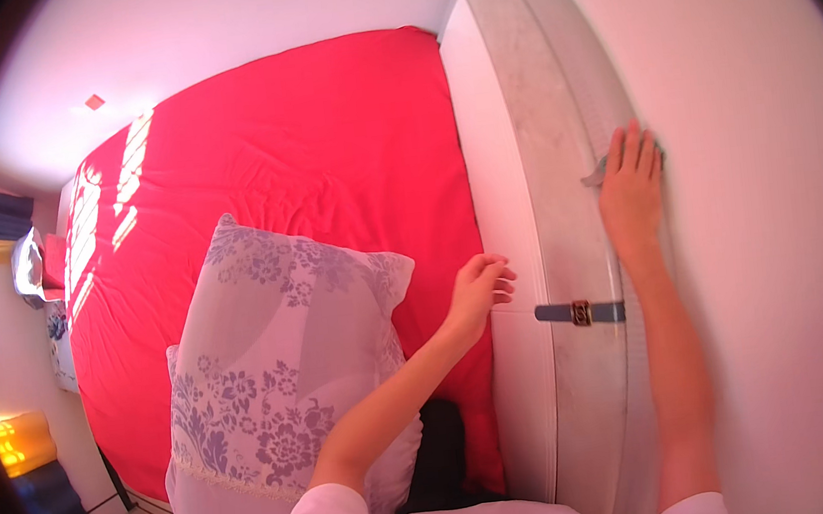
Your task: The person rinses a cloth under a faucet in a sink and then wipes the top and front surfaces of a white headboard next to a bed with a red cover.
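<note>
My right hand (630, 189) lies flat, fingers extended, along the top edge of a pale headboard (553, 137) beside the wall. It covers most of a small grey cloth (593, 176), whose ends poke out on both sides of the fingers. My left hand (481, 291) hovers by the headboard's white lower panel (501, 210), fingers loosely bent, with nothing in it. A dark strap with a metal buckle (581, 313) crosses the headboard between my forearms. Beneath my left arm are stacked pillows, the top one a floral pillow (281, 376).
The bed carries a red fitted sheet (336, 114), wrinkled in the middle and sunlit at its far left. A white wall (761, 220) rises close against the headboard. At the left are a yellow and dark blue curtain (25, 444) and a tiled floor (111, 510).
</note>
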